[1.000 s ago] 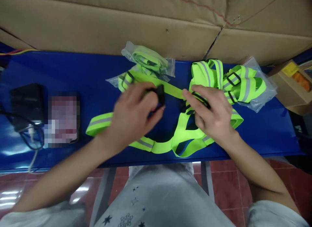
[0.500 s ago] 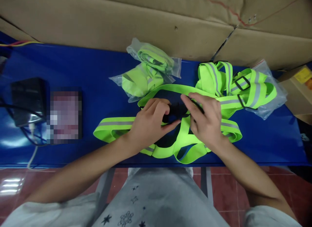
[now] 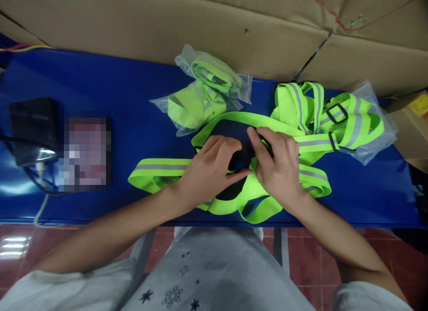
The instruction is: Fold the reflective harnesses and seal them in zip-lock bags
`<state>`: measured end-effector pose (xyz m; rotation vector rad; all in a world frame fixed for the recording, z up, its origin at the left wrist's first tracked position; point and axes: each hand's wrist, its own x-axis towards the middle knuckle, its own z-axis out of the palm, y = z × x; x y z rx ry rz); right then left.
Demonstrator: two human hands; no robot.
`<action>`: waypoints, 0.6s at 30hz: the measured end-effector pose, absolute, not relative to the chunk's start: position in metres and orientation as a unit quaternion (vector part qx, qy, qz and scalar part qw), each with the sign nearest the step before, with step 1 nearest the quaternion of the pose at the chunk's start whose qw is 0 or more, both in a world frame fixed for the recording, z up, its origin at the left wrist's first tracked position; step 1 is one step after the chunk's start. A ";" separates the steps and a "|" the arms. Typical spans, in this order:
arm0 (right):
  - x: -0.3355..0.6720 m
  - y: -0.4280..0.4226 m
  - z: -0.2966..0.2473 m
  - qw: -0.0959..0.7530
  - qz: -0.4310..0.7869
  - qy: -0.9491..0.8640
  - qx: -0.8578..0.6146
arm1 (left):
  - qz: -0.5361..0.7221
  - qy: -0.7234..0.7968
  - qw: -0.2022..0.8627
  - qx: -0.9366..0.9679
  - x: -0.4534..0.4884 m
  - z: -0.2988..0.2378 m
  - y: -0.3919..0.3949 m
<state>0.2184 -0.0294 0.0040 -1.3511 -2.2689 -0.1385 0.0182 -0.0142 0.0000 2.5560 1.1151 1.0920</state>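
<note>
A neon-yellow reflective harness point(image 3: 160, 167) with grey stripes lies spread under both hands, its straps looped to either side. My left hand point(image 3: 209, 170) is closed, with thumb and forefinger around a dark piece that looks like a black buckle point(image 3: 241, 157). My right hand point(image 3: 280, 166) faces it from the other side, its fingers bent over another black part point(image 3: 267, 146) at the strap. The fingers and deep shadow hide most of the buckle, so I cannot tell whether its halves are joined.
Two bagged rolled harnesses point(image 3: 200, 101) lie behind the hands on the blue table point(image 3: 127, 101). Another loose harness point(image 3: 354, 119) rests on a clear bag at right. A black box with cables point(image 3: 33, 130) and a blurred item point(image 3: 87, 153) are at left. Cardboard point(image 3: 214, 26) lines the back.
The view has shifted slightly. My left hand has moved a little to the right, closer to my right hand, and less of the black buckle shows. The harness stays where it was.
</note>
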 end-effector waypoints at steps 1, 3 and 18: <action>0.217 -0.030 0.003 0.243 -0.048 -0.836 -0.489 | 0.359 0.371 0.073 0.853 0.018 0.000 -0.014; 0.213 -0.032 0.003 0.230 -0.051 -0.849 -0.473 | 0.350 0.368 0.072 0.858 0.017 0.001 -0.013; 0.237 -0.017 0.012 0.251 0.025 -0.890 -0.380 | 0.352 0.366 0.062 0.860 0.007 0.004 -0.005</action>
